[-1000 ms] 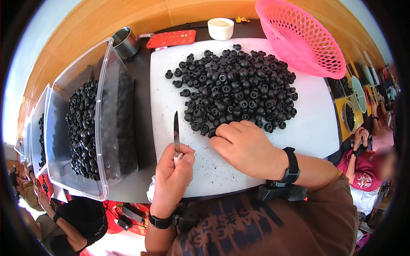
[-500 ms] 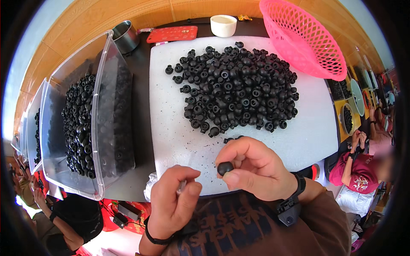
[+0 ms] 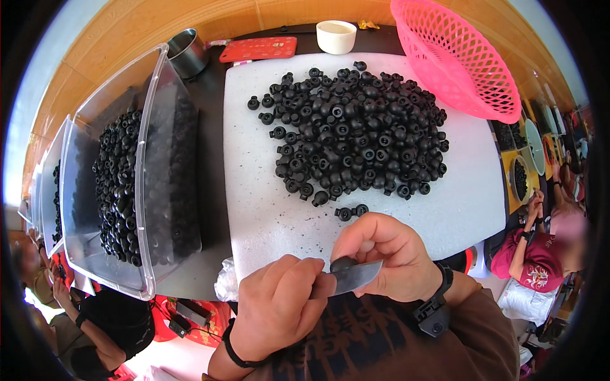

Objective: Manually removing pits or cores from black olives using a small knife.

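My left hand (image 3: 274, 306) is closed round the handle of a small knife (image 3: 357, 277) with a short, wide blade. Between the thumb and fingers of my right hand (image 3: 397, 257) sits a black ball-shaped piece (image 3: 343, 263). The blade crosses in front of this piece and hides part of it; whether the edge touches it I cannot tell. Beyond my hands, a big heap of black round pieces (image 3: 356, 136) with small knobs and holes covers much of a white foam board (image 3: 457, 203). Two loose pieces (image 3: 352, 211) lie just past my right fingers.
On the left stands a clear plastic bin (image 3: 146, 209) part-filled with black pieces. A metal cup (image 3: 188, 54), a red flat case (image 3: 260, 49), a white cup (image 3: 336, 37) and a pink mesh basket (image 3: 464, 63) line the far side. Other people (image 3: 540, 257) work at both sides.
My left hand has moved right and turned, bringing the knife blade into sight against the black piece in my right hand. The two loose pieces on the board show more fully.
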The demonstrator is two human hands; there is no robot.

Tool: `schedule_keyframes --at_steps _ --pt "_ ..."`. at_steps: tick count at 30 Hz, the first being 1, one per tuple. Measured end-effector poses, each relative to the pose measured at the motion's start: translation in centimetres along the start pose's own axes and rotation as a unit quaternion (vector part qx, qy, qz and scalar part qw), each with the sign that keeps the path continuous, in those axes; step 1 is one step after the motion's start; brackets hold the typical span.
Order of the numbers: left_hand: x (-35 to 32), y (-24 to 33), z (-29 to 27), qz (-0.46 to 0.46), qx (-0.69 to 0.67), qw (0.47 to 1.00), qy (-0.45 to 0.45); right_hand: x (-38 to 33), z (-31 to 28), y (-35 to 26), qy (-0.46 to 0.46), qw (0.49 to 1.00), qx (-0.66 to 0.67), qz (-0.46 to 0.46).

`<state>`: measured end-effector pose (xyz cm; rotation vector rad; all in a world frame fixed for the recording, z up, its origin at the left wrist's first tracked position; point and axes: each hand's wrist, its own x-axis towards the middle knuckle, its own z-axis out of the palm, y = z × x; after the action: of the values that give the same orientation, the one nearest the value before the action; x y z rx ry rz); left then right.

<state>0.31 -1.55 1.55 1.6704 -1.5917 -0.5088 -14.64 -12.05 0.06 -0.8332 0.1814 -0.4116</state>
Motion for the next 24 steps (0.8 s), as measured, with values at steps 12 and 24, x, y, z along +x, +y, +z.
schedule_keyframes --at_steps 12,24 --pt "-0.2 -0.1 0.6 -0.021 0.066 0.998 -0.004 -0.9 0.4 -0.7 -0.051 0.995 -0.083 0.003" --pt "-0.8 0.6 -1.6 -0.214 -0.335 0.917 0.029 -0.7 0.3 -0.3 0.011 0.996 -0.087 -0.023"
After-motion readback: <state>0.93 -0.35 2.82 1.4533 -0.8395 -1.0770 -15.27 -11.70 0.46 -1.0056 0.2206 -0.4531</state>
